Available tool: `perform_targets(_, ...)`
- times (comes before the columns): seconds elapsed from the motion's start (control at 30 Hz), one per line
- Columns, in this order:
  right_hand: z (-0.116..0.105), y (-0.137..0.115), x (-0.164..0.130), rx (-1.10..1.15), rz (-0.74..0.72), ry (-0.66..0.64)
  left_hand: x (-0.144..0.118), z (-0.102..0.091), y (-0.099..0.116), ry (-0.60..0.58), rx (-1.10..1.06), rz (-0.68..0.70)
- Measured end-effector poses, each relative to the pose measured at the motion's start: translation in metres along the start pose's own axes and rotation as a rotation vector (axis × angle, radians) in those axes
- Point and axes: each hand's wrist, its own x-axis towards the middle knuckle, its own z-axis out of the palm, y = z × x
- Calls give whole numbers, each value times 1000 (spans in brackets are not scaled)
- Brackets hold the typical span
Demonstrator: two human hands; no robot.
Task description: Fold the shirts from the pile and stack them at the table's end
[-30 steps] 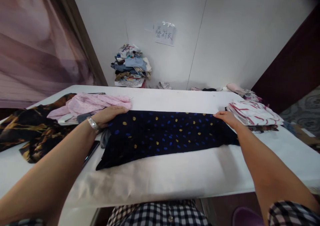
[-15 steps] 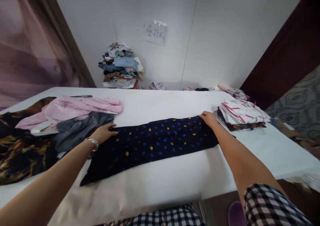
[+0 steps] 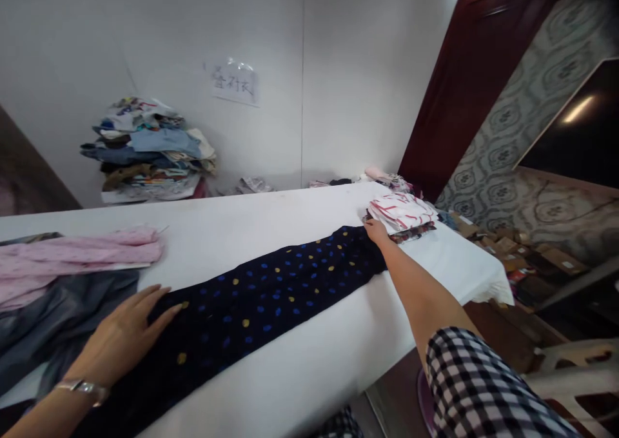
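White table (image 3: pixel 309 212) bears dotted navy garment (image 3: pixel 271 289); pink garment (image 3: pixel 72 257); folded stack (image 3: pixel 401 211).

The dotted navy garment (image 3: pixel 261 296) runs off the bottom edge near the left hand (image 3: pixel 123 335), so its near end cannot be seen. That hand's palm hides the cloth beneath it, and the forearm is cut by the lower edge. Left of the garment, the pink cloth (image 3: pixel 72 257) and the grey cloth (image 3: pixel 58 315) are cropped by the left edge. At the garment's far end, the right hand (image 3: pixel 376 230) covers the hem. Beside it, the folded striped stack (image 3: pixel 401 211) hides what lies under it. The paper sign (image 3: pixel 233 83) on the wall behind the garment is too blurred to read
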Motion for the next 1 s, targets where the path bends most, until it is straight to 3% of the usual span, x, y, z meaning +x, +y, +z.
perform_targets(0.17,14,7,-4,-30,22,-84,-10,23,14,-274,277,174)
perform_targets(0.23,20,6,-5,-49,15,-92,-14,25,14,-319,387,225)
perform_targets(0.53,12,19,-9,-104,45,-79,-20,35,-2,-303,412,252)
perform_targets(0.63,6,6,-10,-82,-21,-30,-23,42,-10,-267,416,273)
perform_targets(0.73,11,-20,-20,-47,-183,15,-25,43,-10,-238,472,297)
perform_targets(0.8,23,-37,-34,-36,-332,-64,-25,40,-5,-245,477,290)
perform_targets(0.87,38,-48,-48,-57,-417,-228,-24,36,3,-265,452,256)
perform_targets(0.93,51,-51,-58,-94,-401,-362,-23,32,11,-278,421,212)
perform_targets(1.0,55,-49,-63,-121,-366,-405,-23,28,17,-285,393,183)
